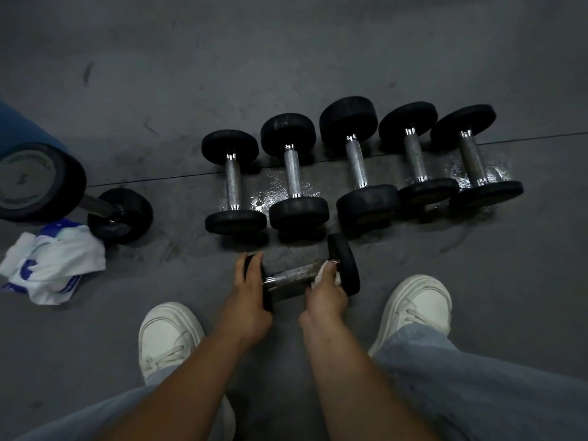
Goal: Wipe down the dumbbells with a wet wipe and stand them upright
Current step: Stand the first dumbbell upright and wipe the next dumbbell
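On the grey floor [318, 58] five dumbbells [358, 163] sit side by side in a row, neighbouring heads close or touching. Whether they stand on end or lie flat I cannot tell from this angle. Wet patches [264, 198] shine on the floor among them, at the left and right ends of the row. At the far left is a bigger dumbbell [35, 183], with its grey end face turned up toward the camera. Its far head is just beside a crumpled white-and-blue bag [54, 265], and a blue roll [16, 122] shows behind it.

Nearer, between two white shoes [168, 332], one dumbbell [292, 278] lies on its side just in front of the row. The left grip [251, 291] is curled round its left head, fingers hooked over the rim. The right grip [324, 294] is closed on a white wipe [339, 278] and presses it to the steel handle, right against the other head.
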